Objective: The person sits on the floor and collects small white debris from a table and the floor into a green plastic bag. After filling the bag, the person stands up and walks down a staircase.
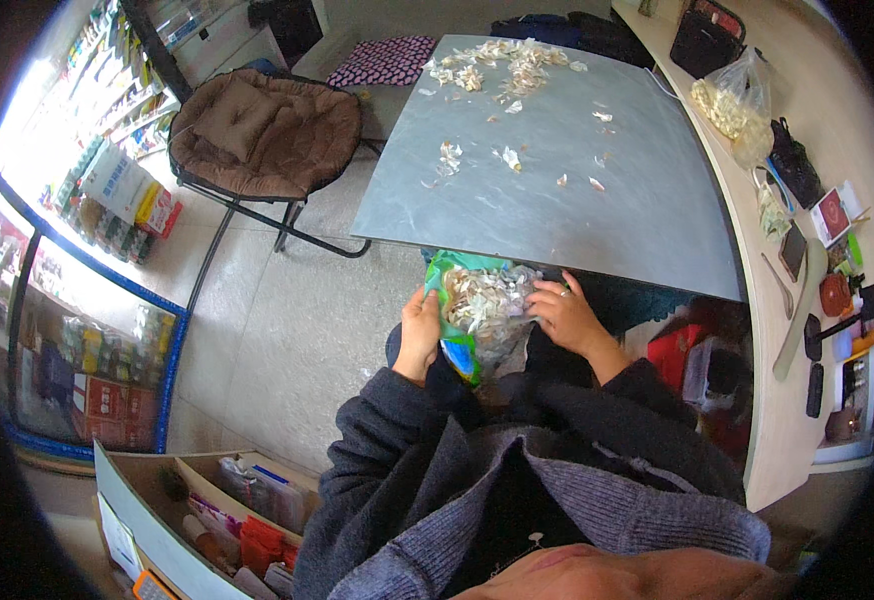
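Note:
A green and clear plastic bag [470,259] rests at my lap, below the near edge of the grey table [549,217]. It is filled with pale dry peels [482,300] that look like garlic skins. My left hand [420,330] pinches the bag's green left side, thumb on top. Against the clear right side lies my right hand [566,315], fingers spread and a ring on one of them; whether it grips the plastic is unclear. More peels [516,60] form a pile at the table's far end, with small loose pieces scattered nearer to me.
A brown padded chair [264,135] stands left of the table. Along the right, a pale counter [771,420] holds a clear bag of peeled cloves [733,112], a phone [792,251] and small items. An open drawer [204,517] is at lower left, near a blue-edged glass case [99,352].

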`<state>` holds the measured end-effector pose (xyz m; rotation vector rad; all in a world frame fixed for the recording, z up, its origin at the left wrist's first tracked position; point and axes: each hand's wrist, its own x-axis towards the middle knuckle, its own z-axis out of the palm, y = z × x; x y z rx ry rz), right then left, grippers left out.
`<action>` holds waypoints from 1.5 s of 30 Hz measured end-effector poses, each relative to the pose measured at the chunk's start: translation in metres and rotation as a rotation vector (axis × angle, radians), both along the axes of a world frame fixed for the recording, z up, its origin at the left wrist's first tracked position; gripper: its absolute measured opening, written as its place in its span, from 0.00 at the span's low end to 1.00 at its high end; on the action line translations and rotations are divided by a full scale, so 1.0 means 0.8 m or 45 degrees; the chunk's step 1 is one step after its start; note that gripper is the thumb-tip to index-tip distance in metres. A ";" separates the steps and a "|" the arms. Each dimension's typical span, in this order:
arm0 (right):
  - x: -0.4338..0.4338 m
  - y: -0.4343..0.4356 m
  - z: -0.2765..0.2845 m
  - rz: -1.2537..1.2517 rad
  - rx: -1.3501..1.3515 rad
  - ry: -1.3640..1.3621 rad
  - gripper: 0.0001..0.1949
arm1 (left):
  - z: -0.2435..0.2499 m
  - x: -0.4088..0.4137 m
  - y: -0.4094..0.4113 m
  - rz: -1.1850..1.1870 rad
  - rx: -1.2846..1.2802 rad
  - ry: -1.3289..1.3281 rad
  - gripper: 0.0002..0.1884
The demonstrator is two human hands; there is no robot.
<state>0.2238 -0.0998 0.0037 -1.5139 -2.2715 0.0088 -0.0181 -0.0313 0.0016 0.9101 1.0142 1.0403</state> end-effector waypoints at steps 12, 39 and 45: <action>-0.009 -0.005 0.037 0.296 0.133 0.002 0.03 | -0.013 -0.058 0.006 -0.101 0.577 1.393 0.15; -0.004 -0.041 0.040 0.350 0.124 -0.147 0.03 | -0.024 -0.077 0.060 -0.353 0.709 1.696 0.19; -0.009 -0.049 0.055 0.315 -0.238 -0.273 0.03 | -0.068 -0.067 0.022 -0.188 -0.113 0.600 0.08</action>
